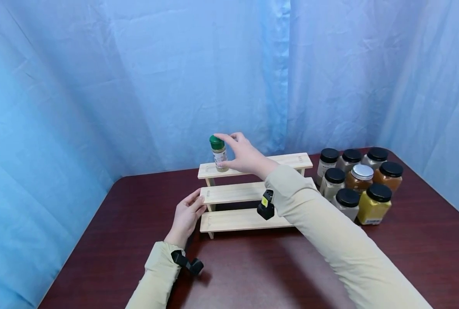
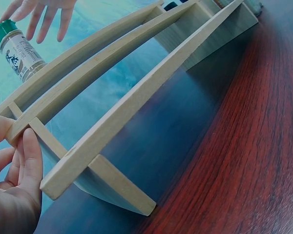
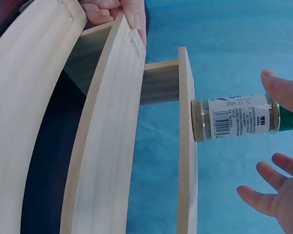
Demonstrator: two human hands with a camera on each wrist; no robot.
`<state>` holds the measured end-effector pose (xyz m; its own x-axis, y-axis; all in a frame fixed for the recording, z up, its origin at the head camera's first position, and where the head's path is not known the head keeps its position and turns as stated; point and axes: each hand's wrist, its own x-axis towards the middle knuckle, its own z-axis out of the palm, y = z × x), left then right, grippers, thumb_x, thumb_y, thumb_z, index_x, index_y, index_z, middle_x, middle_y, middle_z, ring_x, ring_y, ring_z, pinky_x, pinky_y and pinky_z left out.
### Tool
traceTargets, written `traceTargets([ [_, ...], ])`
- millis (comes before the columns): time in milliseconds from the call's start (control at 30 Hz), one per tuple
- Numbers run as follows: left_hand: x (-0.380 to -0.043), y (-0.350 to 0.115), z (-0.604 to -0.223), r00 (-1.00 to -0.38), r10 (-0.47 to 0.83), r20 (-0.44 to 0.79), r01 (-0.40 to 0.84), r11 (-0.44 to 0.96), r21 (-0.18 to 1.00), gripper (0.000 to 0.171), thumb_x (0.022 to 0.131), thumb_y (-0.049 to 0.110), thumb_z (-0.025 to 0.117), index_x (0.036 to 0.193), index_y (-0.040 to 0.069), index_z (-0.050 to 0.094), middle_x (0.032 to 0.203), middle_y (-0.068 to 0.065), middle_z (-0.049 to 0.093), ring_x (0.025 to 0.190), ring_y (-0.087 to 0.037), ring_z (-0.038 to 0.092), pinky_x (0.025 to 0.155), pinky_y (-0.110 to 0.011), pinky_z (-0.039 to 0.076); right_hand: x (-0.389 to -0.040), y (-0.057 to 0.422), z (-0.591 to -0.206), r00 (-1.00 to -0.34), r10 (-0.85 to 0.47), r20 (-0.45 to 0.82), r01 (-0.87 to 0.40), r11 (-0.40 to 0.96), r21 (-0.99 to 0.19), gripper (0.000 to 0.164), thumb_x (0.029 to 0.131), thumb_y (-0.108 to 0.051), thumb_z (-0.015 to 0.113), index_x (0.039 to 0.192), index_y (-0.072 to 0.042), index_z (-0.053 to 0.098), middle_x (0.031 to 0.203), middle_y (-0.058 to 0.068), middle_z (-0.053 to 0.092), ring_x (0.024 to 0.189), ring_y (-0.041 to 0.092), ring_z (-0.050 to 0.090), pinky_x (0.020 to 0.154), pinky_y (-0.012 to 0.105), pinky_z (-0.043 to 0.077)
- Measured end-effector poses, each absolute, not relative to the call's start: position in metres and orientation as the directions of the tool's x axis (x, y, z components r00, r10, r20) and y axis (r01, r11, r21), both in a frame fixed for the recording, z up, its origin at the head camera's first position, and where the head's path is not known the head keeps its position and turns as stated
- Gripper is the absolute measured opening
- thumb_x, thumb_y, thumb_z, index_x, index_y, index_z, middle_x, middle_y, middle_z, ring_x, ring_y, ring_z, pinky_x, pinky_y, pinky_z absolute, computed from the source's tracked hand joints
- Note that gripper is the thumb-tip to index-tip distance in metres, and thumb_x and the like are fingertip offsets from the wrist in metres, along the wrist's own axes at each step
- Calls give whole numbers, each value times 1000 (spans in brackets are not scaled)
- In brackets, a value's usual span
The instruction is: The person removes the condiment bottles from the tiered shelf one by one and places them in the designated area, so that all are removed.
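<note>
A three-tier wooden rack (image 1: 233, 193) stands on the table. On the left end of its top tier sits an upright spice jar (image 1: 219, 156) with a green cap; its label and barcode show on the jar (image 3: 237, 117) in the right wrist view. My right hand (image 1: 246, 156) is at this jar, index fingertip at the cap, thumb beside it and the other fingers spread apart, as the right hand (image 2: 51, 17) also shows in the left wrist view. My left hand (image 1: 187, 216) pinches the left end of the middle tier between thumb and fingers (image 2: 31, 156).
Several jars with mostly black lids stand grouped right of the rack, among them a yellow jar (image 1: 373, 206) and one with a silver lid (image 1: 362, 172). Blue curtains (image 1: 198, 77) hang behind the dark red table (image 1: 137, 223) and along its sides.
</note>
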<state>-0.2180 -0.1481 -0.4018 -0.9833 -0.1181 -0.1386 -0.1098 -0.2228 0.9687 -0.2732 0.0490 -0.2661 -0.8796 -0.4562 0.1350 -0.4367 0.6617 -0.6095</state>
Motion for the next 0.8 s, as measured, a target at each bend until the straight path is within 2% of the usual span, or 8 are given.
traceTargets([
  [400, -218, -150, -403, -983, -120, -139, -110, -226, 968, 43, 97, 3, 50, 139, -1, 44, 92, 0, 50, 75, -1, 56, 69, -13, 50, -276, 47, -274, -874, -453, 177, -455, 633, -626, 75, 86, -30, 71, 148, -28, 29, 144, 15, 31, 134, 34, 32, 104, 54, 36],
  [600, -217, -151, -403, -984, -117, -137, -109, -219, 970, 43, 98, 4, 50, 140, -1, 43, 93, 0, 50, 76, -1, 56, 70, -13, 50, -278, 45, -280, -857, -439, 269, -504, 607, -615, 63, 88, -23, 69, 141, -16, 35, 139, 16, 37, 129, 32, 42, 105, 48, 39],
  [800, -216, -153, -404, -984, -117, -135, -107, -219, 970, 43, 98, 4, 50, 140, -1, 43, 94, 0, 51, 76, -2, 56, 70, -13, 50, -278, 42, -286, -840, -406, 361, -540, 547, -640, 48, 92, -17, 64, 133, -10, 41, 131, 14, 46, 120, 28, 49, 99, 43, 44],
])
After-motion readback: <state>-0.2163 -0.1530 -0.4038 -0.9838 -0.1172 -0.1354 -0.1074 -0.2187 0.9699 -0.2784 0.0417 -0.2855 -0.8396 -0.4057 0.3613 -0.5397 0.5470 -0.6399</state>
